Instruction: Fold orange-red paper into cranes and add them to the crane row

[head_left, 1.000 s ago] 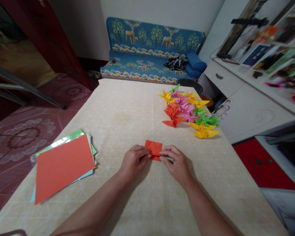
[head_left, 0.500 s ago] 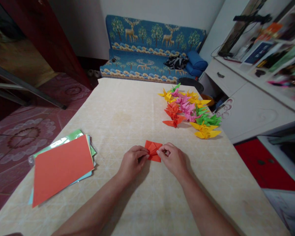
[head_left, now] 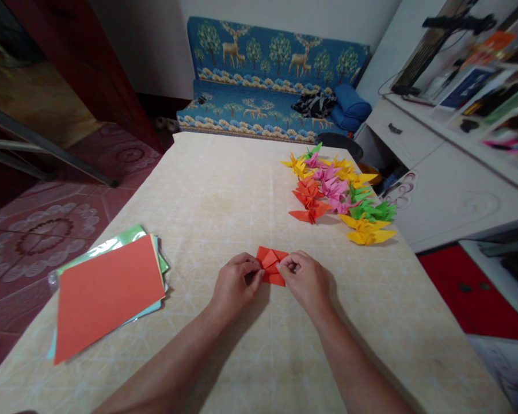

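A small folded piece of red-orange origami paper lies on the table between my hands, with creased flaps and a diamond-shaped fold at its middle. My left hand pinches its left edge between thumb and fingers. At the opposite edge, my right hand pinches the paper with thumb and forefinger, the other fingers curled. Fingertips hide both side edges. Beyond my right hand stand several folded paper cranes in red, pink, green and yellow.
A stack of coloured paper sheets, red on top, lies at the left of the cloth-covered table. Behind the table stands a blue patterned sofa. A white cabinet flanks the right side, and a metal frame stands at the left.
The view has shifted slightly. Both hands keep their pinch on the red-orange paper, and its diamond-shaped middle fold shows a little more clearly.
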`<state>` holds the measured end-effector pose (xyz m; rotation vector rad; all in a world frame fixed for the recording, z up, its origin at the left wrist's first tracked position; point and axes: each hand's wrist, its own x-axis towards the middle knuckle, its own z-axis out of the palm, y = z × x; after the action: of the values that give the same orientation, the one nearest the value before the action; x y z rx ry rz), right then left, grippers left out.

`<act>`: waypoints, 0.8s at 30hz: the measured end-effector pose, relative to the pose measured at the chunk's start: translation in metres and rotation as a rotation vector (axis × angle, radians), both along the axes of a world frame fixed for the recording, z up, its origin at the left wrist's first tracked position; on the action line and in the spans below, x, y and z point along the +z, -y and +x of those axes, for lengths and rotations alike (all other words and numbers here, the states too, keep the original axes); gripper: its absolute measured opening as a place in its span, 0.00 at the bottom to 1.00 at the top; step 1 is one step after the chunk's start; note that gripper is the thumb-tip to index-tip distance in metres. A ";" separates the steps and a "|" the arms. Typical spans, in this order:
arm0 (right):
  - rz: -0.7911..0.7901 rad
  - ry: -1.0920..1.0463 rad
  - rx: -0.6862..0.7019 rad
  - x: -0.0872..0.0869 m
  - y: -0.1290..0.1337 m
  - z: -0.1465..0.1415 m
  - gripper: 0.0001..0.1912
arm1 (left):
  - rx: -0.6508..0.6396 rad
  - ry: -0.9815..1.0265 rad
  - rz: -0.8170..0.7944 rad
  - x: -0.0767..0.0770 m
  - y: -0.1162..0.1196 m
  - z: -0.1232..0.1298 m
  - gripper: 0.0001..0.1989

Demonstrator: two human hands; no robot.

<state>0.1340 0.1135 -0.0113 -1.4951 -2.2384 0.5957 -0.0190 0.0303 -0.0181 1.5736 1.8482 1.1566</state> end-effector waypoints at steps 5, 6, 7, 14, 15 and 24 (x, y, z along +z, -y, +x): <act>0.013 0.006 0.003 0.001 0.002 -0.001 0.07 | 0.045 -0.010 -0.031 0.003 0.000 0.002 0.07; 0.011 0.005 0.003 0.002 0.002 0.000 0.07 | 0.046 -0.015 -0.035 0.003 0.000 0.002 0.07; 0.009 0.001 0.004 0.002 0.003 0.000 0.06 | 0.045 -0.019 -0.040 0.003 0.000 0.002 0.06; 0.006 -0.015 0.030 0.001 0.004 0.002 0.06 | -0.005 -0.044 -0.041 0.005 0.001 0.001 0.12; 0.006 -0.012 0.029 0.001 0.004 0.003 0.06 | -0.014 -0.053 -0.040 0.005 0.000 0.001 0.12; 0.049 0.034 0.007 0.001 0.005 0.000 0.06 | 0.009 -0.049 -0.041 -0.001 -0.005 0.002 0.09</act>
<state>0.1344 0.1087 -0.0099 -1.4846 -2.2680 0.5174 -0.0174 0.0350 -0.0189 1.5851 1.9001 1.0861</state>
